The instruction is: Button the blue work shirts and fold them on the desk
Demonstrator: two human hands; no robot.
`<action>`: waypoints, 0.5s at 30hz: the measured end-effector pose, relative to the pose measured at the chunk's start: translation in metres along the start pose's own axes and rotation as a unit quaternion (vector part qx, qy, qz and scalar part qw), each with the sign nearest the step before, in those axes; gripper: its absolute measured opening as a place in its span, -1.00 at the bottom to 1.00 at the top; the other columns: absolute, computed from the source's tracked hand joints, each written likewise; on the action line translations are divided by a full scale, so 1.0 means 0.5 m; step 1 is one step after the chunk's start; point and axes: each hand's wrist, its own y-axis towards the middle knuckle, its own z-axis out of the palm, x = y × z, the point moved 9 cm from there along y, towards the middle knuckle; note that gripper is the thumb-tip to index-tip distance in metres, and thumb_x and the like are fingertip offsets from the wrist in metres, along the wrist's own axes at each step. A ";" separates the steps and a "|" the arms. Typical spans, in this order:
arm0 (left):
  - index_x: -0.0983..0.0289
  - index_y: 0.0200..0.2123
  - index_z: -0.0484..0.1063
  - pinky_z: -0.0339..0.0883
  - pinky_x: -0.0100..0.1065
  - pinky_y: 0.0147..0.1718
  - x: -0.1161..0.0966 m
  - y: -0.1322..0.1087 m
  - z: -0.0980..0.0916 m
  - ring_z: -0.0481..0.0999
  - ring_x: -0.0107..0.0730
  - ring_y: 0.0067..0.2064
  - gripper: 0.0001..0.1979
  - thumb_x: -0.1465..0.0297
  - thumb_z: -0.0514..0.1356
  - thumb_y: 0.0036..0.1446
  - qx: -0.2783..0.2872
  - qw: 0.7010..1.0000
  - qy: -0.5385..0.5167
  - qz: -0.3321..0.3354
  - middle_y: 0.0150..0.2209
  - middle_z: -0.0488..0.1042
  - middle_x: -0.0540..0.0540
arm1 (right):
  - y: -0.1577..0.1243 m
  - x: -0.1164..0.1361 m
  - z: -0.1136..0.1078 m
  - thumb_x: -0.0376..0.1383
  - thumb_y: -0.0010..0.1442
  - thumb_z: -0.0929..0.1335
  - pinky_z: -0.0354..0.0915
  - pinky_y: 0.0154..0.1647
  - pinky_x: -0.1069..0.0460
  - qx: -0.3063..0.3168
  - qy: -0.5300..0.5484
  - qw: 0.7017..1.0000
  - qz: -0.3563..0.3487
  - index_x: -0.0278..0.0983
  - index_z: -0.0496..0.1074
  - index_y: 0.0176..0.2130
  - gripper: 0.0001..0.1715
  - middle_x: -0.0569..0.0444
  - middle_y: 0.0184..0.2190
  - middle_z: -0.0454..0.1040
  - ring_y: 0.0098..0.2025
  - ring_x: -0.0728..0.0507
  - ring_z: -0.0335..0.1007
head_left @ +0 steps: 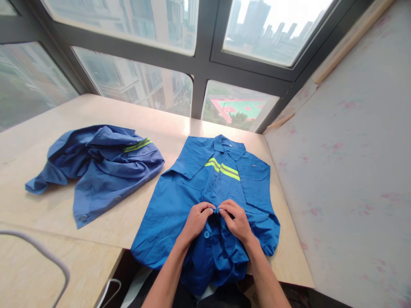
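Daylit windows (135, 85) behind a pale wooden table (105, 112).

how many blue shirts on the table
2. The flat shirt lies in front, with the left hand and right hand pinching its front; the crumpled shirt lies further left. No others show.

Bright, soft daylight from the window (138, 81), with a pale glare patch on the table (96, 115) just below it. Faint shadows only. Sharp in the middle, bent and stretched toward the edges.
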 end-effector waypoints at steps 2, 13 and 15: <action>0.24 -0.36 0.57 0.38 -0.30 -0.20 -0.003 -0.003 0.001 0.53 -0.29 -0.27 -0.78 0.37 0.10 0.10 -0.004 1.000 0.013 0.011 -0.35 0.60 0.05 | 0.000 -0.002 0.001 -0.28 0.32 0.29 0.38 -0.13 -0.03 -0.001 0.004 1.000 0.004 -0.19 0.57 -0.16 -0.75 0.00 -0.28 0.51 -0.20 -0.14 0.45; 0.22 -0.28 0.56 0.38 -0.26 -0.14 -0.028 -0.018 0.004 0.56 -0.23 -0.19 -0.83 0.28 0.25 0.11 -0.022 0.987 0.146 0.060 -0.25 0.61 0.09 | -0.007 -0.019 0.009 -0.28 0.31 0.31 0.36 -0.14 -0.03 -0.009 0.028 0.999 0.013 -0.24 0.54 -0.24 -0.80 0.00 -0.29 0.51 -0.21 -0.13 0.44; 0.22 -0.26 0.55 0.37 -0.26 -0.11 -0.025 -0.016 0.005 0.55 -0.22 -0.16 -0.84 0.30 0.24 0.12 -0.005 0.985 0.165 0.057 -0.21 0.61 0.09 | -0.008 -0.021 0.012 -0.28 0.30 0.31 0.36 -0.14 -0.03 -0.004 0.035 0.999 0.010 -0.23 0.54 -0.25 -0.80 0.00 -0.30 0.51 -0.21 -0.13 0.44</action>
